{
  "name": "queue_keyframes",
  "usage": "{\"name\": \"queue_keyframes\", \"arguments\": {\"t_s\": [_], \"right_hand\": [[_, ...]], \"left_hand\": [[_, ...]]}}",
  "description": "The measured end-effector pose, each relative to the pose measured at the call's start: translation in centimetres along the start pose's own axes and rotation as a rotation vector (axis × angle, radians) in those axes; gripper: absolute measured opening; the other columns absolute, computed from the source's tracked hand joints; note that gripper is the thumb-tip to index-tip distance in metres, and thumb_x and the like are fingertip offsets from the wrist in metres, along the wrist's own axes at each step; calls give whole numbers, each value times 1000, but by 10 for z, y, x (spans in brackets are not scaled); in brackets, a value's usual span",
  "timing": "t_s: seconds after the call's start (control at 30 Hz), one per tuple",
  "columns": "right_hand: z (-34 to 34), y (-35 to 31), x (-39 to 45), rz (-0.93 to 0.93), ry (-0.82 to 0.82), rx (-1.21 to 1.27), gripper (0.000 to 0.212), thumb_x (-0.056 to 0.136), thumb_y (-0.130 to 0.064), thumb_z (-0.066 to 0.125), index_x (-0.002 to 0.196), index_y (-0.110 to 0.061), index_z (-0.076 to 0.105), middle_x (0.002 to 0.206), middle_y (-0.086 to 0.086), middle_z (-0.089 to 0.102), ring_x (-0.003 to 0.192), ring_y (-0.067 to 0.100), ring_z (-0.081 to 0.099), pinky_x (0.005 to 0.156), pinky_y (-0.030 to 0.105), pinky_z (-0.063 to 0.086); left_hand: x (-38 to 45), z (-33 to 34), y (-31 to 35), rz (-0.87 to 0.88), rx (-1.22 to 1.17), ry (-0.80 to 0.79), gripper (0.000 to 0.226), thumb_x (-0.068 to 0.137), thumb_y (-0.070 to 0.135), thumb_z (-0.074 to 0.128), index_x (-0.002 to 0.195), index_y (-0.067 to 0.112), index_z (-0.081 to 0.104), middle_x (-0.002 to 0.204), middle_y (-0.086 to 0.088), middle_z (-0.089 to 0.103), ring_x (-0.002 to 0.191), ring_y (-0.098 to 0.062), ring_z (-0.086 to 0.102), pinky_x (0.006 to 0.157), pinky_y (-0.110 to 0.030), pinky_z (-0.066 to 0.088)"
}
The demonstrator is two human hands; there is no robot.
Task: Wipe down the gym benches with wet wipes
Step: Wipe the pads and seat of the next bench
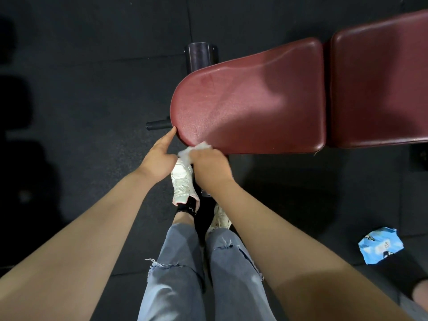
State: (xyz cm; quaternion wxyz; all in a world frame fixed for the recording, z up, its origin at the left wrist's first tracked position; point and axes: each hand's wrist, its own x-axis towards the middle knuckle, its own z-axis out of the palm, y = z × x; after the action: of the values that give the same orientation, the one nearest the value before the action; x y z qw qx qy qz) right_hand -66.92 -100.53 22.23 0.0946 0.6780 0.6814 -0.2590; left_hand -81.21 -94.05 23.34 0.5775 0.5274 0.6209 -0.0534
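A dark red padded gym bench seat (250, 100) fills the upper middle, and its second pad (379, 84) continues to the right. My right hand (209, 164) grips a crumpled white wet wipe (196, 150) against the seat's near edge at its rounded end. My left hand (159, 156) reaches toward the same rounded end, its forefinger straight and touching the pad's rim, the other fingers tucked under. Part of the wipe is hidden under my right hand.
A blue wet-wipe pack (379, 245) lies on the black rubber floor at the lower right. Black frame parts of the bench, a roller (200, 56) and a bar (158, 125), stick out left of the seat. My legs and white shoes (183, 181) stand below the bench edge.
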Motion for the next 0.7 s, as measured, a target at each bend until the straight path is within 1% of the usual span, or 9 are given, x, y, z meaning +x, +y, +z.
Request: {"name": "queue_keyframes", "arguments": {"t_s": [0.03, 0.1, 0.17, 0.23, 0.37, 0.43, 0.57, 0.63, 0.7], "right_hand": [[7, -4, 2, -172, -62, -142, 26, 88, -13, 54, 114, -17, 53, 106, 3, 65, 95, 22, 61, 76, 32, 43], [13, 0, 5, -330, -128, -280, 26, 92, -16, 48, 117, -14, 51, 110, 2, 63, 101, 22, 59, 81, 33, 40], [5, 8, 11, -431, -46, -344, 23, 86, -15, 48, 106, -16, 58, 97, -1, 66, 90, 19, 61, 74, 32, 42], [-10, 15, 16, -503, 33, -370, 17, 77, -15, 54, 91, -18, 62, 80, -3, 66, 76, 19, 61, 67, 31, 41], [-26, 24, 34, -691, -174, -530, 28, 94, -15, 45, 120, -14, 52, 109, 0, 64, 102, 23, 57, 86, 33, 38], [-38, 19, 47, -721, -151, -548, 25, 95, -16, 42, 118, -13, 51, 110, 2, 63, 103, 24, 57, 87, 33, 36], [-74, 3, 108, -495, -58, -432, 25, 93, -27, 41, 109, -20, 58, 103, 2, 64, 93, 28, 61, 75, 37, 34], [-102, 11, 149, -237, 62, -429, 25, 92, -24, 43, 111, -20, 58, 105, 3, 67, 95, 29, 63, 76, 37, 38], [-116, 29, 177, 51, 71, -294, 27, 90, -13, 49, 117, -12, 54, 110, 9, 67, 104, 31, 61, 85, 38, 40]], "left_hand": [[1, -1, 0, 1, 4, 1, 85, 88, -4, 41, 153, 46, 19, 163, 7, 17, 138, -20, 40, 96, -29, 45], [2, -1, 0, 1, 15, 2, 82, 89, -3, 40, 153, 44, 22, 162, 6, 19, 138, -23, 42, 107, -36, 43], [4, -4, -2, -23, -4, 21, 77, 89, -1, 39, 154, 38, 24, 162, 6, 22, 141, -18, 38, 111, -32, 37], [6, -8, -7, -66, -26, 58, 74, 90, 1, 38, 155, 33, 24, 162, 6, 24, 141, -14, 37, 105, -24, 35], [6, -14, -12, -136, -49, 74, 72, 91, 2, 37, 155, 31, 24, 161, 6, 25, 147, -15, 27, 114, -27, 27], [3, -15, -13, -139, -88, 66, 73, 90, 1, 37, 155, 32, 24, 161, 6, 25, 148, -14, 25, 120, -36, 24], [3, -20, -18, -144, -165, 66, 70, 92, 2, 36, 154, 34, 26, 159, 8, 28, 147, -12, 25, 120, -36, 24], [4, -25, -23, -179, -161, 78, 70, 93, 2, 35, 154, 35, 27, 159, 10, 29, 147, -11, 26, 116, -30, 27], [5, -30, -26, -201, -162, 83, 70, 93, 1, 34, 154, 35, 26, 159, 9, 29, 147, -12, 26, 116, -28, 25]]}}
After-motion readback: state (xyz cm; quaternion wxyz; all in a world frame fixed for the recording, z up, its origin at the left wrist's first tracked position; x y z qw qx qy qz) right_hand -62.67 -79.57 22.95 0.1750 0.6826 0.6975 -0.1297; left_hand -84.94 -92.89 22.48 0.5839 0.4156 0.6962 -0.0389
